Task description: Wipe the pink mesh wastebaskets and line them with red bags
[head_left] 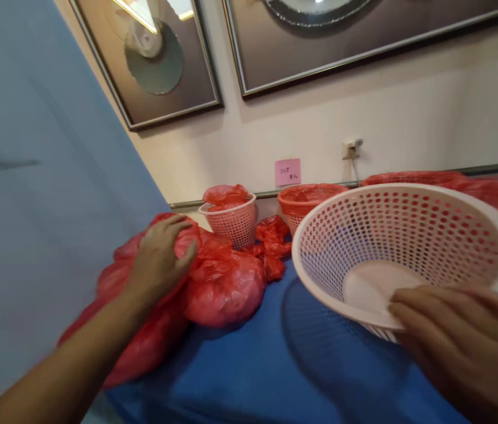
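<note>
My right hand (465, 347) grips the near rim of a white perforated plastic basket (408, 235), holding it tilted above the blue tablecloth (275, 365). The basket is empty. My left hand (160, 259) rests fingers spread on a heap of red plastic bags (222, 288) at the table's left side, pressing on the top bag without closing on it.
Behind the heap, a small pink basket (233, 221) lined with a red bag and an orange-lined basket (306, 203) stand against the wall. More red plastic (474, 182) lies at the right. A blue partition (32, 176) stands on the left. A pink note (287, 172) and a socket (351, 148) are on the wall.
</note>
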A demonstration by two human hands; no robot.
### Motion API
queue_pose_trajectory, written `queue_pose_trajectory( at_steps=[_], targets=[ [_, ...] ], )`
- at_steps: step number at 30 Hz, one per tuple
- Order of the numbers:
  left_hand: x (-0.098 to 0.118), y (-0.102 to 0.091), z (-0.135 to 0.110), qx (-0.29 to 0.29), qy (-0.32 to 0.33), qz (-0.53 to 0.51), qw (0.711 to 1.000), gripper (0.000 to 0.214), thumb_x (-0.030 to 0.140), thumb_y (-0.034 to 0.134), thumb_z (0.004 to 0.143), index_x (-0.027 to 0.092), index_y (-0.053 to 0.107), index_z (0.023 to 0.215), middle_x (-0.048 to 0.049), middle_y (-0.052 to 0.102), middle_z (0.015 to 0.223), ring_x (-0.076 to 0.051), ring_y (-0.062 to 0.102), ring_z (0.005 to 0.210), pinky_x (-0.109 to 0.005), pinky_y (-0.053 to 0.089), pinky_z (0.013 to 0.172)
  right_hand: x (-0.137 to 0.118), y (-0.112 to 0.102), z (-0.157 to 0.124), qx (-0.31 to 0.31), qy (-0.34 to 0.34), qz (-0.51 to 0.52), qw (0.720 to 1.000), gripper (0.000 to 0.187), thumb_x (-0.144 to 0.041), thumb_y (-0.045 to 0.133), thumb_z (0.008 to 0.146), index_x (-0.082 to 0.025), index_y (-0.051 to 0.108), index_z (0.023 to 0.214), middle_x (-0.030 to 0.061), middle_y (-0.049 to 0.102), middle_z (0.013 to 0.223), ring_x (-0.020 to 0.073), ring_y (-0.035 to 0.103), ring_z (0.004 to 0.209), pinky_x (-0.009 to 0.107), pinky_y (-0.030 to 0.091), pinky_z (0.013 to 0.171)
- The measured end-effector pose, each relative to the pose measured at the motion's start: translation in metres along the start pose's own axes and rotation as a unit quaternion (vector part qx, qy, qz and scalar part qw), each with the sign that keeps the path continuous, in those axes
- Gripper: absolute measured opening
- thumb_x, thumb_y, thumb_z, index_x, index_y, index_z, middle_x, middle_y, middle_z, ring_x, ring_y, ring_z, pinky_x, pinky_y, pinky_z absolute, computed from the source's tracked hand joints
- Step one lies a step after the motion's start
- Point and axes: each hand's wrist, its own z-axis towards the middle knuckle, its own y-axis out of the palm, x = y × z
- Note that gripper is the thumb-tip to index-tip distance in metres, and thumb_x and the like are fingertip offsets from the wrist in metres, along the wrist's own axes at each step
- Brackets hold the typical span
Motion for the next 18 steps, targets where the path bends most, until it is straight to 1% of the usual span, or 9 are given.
queue_pose_trajectory(
  at_steps=[2, 4, 7, 9, 11, 13, 15, 16, 18],
  targets=[
    [0.041, 0.021, -0.025, -0.036, 0.016, -0.123, 0.992, 0.029, 0.035, 0.070, 0.081, 0.033, 0.069, 0.110, -0.0037, 0.067, 0.135, -0.033, 0.056, 0.133, -0.049, 0.037, 0.121, -0.024, 0.002, 0.010, -0.023, -0.041, -0.006, 0.999, 0.033, -0.021, 0.044, 0.098, -0.032, 0.073, 0.107, 0.0002, 0.079, 0.108, 0.0213, 0.073, 0.093, 0.041, 0.052, 0.086],
    [0.080, 0.042, -0.052, -0.128, -0.009, -0.259, 0.957, 0.032, 0.040, 0.075, 0.079, 0.039, 0.072, 0.110, -0.0010, 0.068, 0.135, -0.032, 0.059, 0.131, -0.048, 0.040, 0.120, -0.050, 0.012, 0.014, -0.033, -0.060, -0.012, 0.998, 0.040, -0.011, 0.037, 0.095, -0.022, 0.075, 0.102, 0.0040, 0.079, 0.104, 0.0215, 0.073, 0.089, 0.039, 0.055, 0.082],
    [0.131, 0.067, -0.079, -0.255, -0.086, -0.438, 0.858, 0.044, 0.043, 0.077, 0.079, 0.037, 0.070, 0.122, -0.0031, 0.064, 0.142, -0.032, 0.055, 0.137, -0.051, 0.040, 0.121, -0.087, 0.029, 0.009, -0.040, -0.079, -0.013, 0.996, 0.035, -0.016, 0.042, 0.090, -0.020, 0.076, 0.095, 0.0060, 0.079, 0.096, 0.0225, 0.072, 0.083, 0.035, 0.060, 0.077],
    [0.159, 0.080, -0.081, -0.312, -0.139, -0.529, 0.777, 0.055, 0.046, 0.080, 0.076, 0.032, 0.067, 0.128, -0.0070, 0.062, 0.145, -0.034, 0.055, 0.137, -0.052, 0.044, 0.116, -0.109, 0.038, 0.004, -0.068, -0.101, -0.027, 0.992, 0.024, -0.026, 0.053, 0.086, -0.024, 0.077, 0.091, 0.0034, 0.078, 0.090, 0.0222, 0.070, 0.080, 0.032, 0.062, 0.077],
    [0.184, 0.090, -0.072, -0.325, -0.186, -0.604, 0.703, 0.063, 0.050, 0.081, 0.073, 0.026, 0.065, 0.129, -0.0109, 0.062, 0.145, -0.036, 0.057, 0.134, -0.052, 0.049, 0.110, -0.127, 0.045, 0.001, -0.095, -0.132, -0.035, 0.986, 0.016, -0.029, 0.062, 0.079, -0.028, 0.077, 0.086, -0.0009, 0.078, 0.085, 0.0202, 0.069, 0.078, 0.029, 0.062, 0.076],
    [0.202, 0.099, -0.061, -0.324, -0.226, -0.648, 0.651, 0.060, 0.053, 0.079, 0.073, 0.022, 0.066, 0.123, -0.0131, 0.067, 0.137, -0.036, 0.061, 0.129, -0.049, 0.053, 0.105, -0.139, 0.048, 0.002, -0.114, -0.158, -0.014, 0.981, 0.013, -0.028, 0.065, 0.074, -0.032, 0.075, 0.080, -0.0063, 0.078, 0.083, 0.0176, 0.068, 0.076, 0.028, 0.062, 0.076],
    [0.212, 0.107, -0.054, -0.320, -0.267, -0.661, 0.624, 0.051, 0.048, 0.079, 0.072, 0.021, 0.069, 0.114, -0.0126, 0.074, 0.123, -0.035, 0.068, 0.118, -0.047, 0.057, 0.097, -0.143, 0.046, 0.001, -0.131, -0.161, 0.037, 0.978, 0.010, -0.028, 0.067, 0.074, -0.036, 0.072, 0.074, -0.0120, 0.078, 0.083, 0.0151, 0.066, 0.073, 0.029, 0.061, 0.078],
    [0.212, 0.110, -0.052, -0.312, -0.290, -0.656, 0.623, 0.046, 0.043, 0.079, 0.069, 0.021, 0.070, 0.108, -0.0117, 0.077, 0.115, -0.034, 0.071, 0.110, -0.046, 0.059, 0.092, -0.141, 0.042, -0.001, -0.138, -0.155, 0.072, 0.976, 0.011, -0.028, 0.066, 0.076, -0.038, 0.071, 0.073, -0.0144, 0.077, 0.084, 0.0137, 0.066, 0.072, 0.029, 0.061, 0.079],
    [0.205, 0.113, -0.053, -0.290, -0.324, -0.631, 0.643, 0.041, 0.035, 0.080, 0.064, 0.021, 0.072, 0.101, -0.0095, 0.080, 0.102, -0.033, 0.075, 0.096, -0.043, 0.061, 0.084, -0.128, 0.031, -0.013, -0.134, -0.126, 0.141, 0.973, 0.014, -0.027, 0.063, 0.083, -0.037, 0.069, 0.074, -0.0158, 0.076, 0.084, 0.0105, 0.064, 0.066, 0.024, 0.060, 0.077]
  ],
)
